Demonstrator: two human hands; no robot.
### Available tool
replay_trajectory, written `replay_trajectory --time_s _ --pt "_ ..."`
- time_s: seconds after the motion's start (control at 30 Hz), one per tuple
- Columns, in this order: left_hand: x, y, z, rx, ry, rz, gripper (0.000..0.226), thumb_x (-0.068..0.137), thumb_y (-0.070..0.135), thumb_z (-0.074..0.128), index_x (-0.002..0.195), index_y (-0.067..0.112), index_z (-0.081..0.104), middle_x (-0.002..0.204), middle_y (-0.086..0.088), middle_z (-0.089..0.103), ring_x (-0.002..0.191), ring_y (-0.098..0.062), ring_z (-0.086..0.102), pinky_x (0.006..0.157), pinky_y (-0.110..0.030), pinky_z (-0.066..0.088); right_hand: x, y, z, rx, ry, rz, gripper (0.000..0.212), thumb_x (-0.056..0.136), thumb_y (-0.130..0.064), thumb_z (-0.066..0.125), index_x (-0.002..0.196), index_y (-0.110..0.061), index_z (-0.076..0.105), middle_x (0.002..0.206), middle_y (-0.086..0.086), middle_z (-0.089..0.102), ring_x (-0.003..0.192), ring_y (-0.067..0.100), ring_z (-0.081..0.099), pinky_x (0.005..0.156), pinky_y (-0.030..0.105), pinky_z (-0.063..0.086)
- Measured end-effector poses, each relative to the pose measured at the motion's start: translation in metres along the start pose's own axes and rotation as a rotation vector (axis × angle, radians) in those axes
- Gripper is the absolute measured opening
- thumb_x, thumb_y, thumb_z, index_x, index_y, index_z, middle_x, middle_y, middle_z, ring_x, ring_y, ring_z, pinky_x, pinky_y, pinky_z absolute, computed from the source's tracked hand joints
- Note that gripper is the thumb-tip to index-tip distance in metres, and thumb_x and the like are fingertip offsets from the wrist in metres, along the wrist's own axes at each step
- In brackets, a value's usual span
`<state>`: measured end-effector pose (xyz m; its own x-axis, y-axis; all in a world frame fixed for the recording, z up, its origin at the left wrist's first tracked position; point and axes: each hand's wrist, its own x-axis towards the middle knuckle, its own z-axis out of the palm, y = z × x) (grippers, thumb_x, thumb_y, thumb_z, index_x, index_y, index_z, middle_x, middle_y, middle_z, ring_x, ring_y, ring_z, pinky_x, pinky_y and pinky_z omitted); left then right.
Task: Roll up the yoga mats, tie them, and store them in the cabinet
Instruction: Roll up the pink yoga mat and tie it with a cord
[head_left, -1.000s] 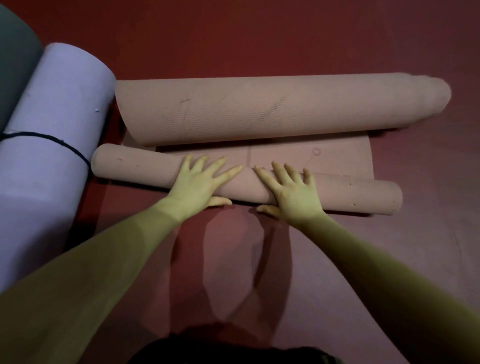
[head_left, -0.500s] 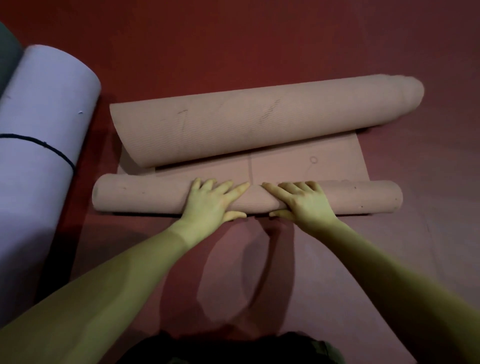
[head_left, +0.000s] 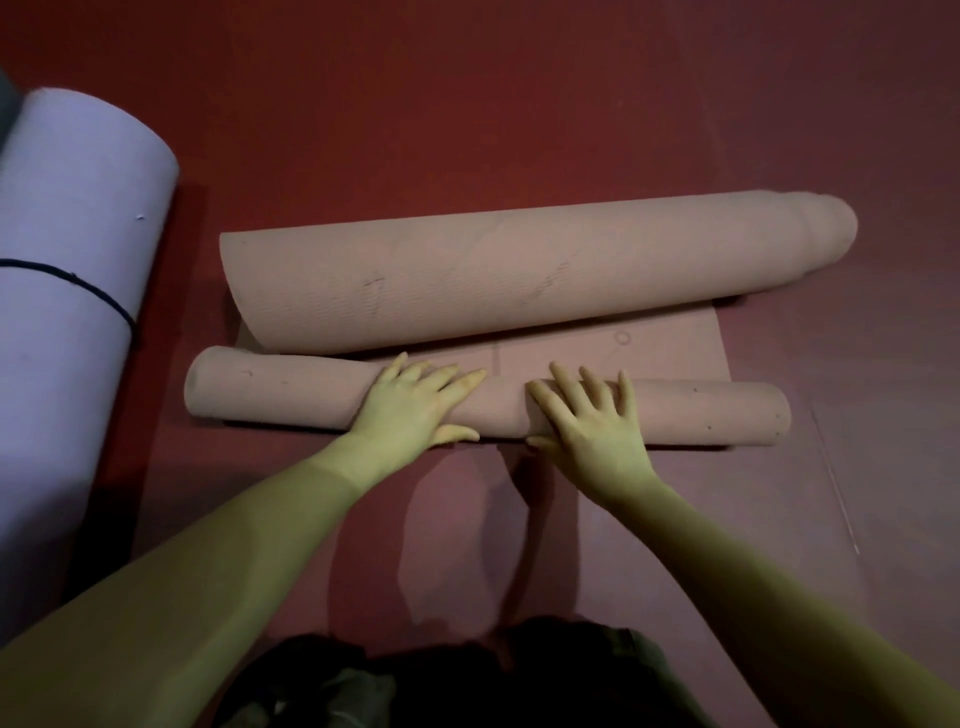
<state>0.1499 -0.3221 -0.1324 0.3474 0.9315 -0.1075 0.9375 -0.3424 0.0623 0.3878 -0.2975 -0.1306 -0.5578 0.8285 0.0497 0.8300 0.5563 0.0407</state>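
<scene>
Matt, finely ribbed foam mat (head_left: 519, 280)

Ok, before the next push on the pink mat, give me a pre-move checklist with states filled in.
1. Left hand flat on the near roll: ok.
2. Right hand flat on the same roll: ok.
3. Roll ends even: cannot tell; the left end sits a bit farther away than the right.
4. Flat mat left to roll: ok, a narrow strip shows.
5. Path ahead free: not ok, the far curled end lies close ahead.
6. Lilac mat tied with cord: ok.
</scene>
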Motion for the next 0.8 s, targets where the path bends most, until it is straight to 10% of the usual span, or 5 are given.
replay_trajectory --time_s 0.23,0.4,0.6,0.8 --pt "0.015 -0.011 -0.005 0.103 0.030 0.050 0.076 0.084 0.063 0.027 0.135 0.013 0.053 0.140 -0.014 0.049 0.125 -0.039 0.049 0.105 -0.055 0.034 0.007 -0.013 -0.004 0.080 -0.183 0.148 0.062 0.093 -0.055 0.023 0.144 -0.026 0.041 0.150 0.009 0.039 0.137 0.038 0.035 0.103 0.070 0.018" --pt "0.038 -0.019 -0.027 0.038 0.002 -0.146 0.084 0.080 0.068 -0.003 0.152 0.028 0.015 0.159 -0.012 -0.001 0.147 -0.030 0.000 0.112 -0.054 -0.010 0.046 -0.003 -0.003 0.050 -0.262 0.230 0.076 0.081 -0.063 -0.008 0.151 -0.040 0.012 0.162 0.000 0.005 0.147 0.031 0.001 0.108 0.061 -0.009" --pt "0.088 -0.035 -0.047 0.134 -0.018 -0.380 0.073 0.094 0.063 0.014 0.153 0.022 0.004 0.158 -0.008 -0.019 0.144 -0.032 -0.015 0.113 -0.049 -0.012 0.069 -0.011 0.014 -0.016 0.042 0.352 0.049 0.091 -0.050 0.036 0.123 -0.024 0.063 0.109 0.014 0.064 0.092 0.037 0.059 0.092 0.053 0.030" --pt "0.110 -0.050 -0.056 0.011 -0.032 -0.478 0.073 0.094 0.062 0.021 0.152 0.025 -0.002 0.159 -0.006 -0.011 0.144 -0.038 -0.002 0.112 -0.060 0.006 0.105 0.000 0.013 0.158 -0.037 0.436 0.055 0.089 -0.051 0.029 0.128 -0.027 0.060 0.126 0.009 0.063 0.117 0.032 0.057 0.102 0.057 0.015"
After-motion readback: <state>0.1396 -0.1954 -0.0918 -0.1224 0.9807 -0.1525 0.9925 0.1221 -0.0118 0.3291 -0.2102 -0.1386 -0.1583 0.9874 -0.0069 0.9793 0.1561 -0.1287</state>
